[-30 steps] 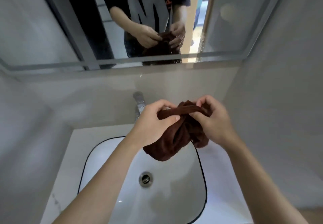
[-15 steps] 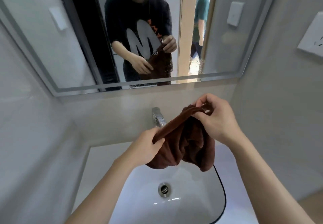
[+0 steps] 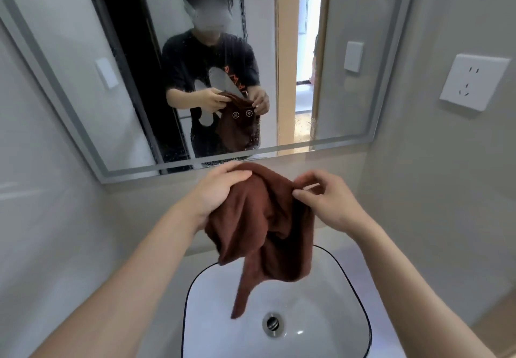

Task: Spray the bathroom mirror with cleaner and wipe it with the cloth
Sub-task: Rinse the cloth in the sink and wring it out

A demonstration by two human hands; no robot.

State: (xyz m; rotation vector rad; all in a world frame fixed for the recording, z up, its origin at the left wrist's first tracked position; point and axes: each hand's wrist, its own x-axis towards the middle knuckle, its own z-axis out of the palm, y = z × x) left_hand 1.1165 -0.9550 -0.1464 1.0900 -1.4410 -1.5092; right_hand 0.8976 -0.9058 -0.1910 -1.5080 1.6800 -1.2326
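Observation:
A dark brown cloth point(image 3: 262, 226) hangs in loose folds over the sink, just below the mirror's lower edge. My left hand point(image 3: 220, 190) grips its upper left part from above. My right hand point(image 3: 326, 198) pinches its upper right edge between thumb and fingers. The wall mirror point(image 3: 92, 83) fills the upper half of the view, with droplets visible along its lower part, and it reflects me holding the cloth. No cleaner bottle is in sight. The tap is hidden behind the cloth.
A white basin with a thin black rim point(image 3: 354, 287) sits below, its metal drain point(image 3: 273, 323) in the middle. A white wall socket point(image 3: 472, 81) is on the right wall. Grey walls stand close on both sides.
The view has tilted up, showing much more of the mirror. Both hands have lifted the cloth toward the mirror's lower edge, and the cloth has opened out and hangs longer.

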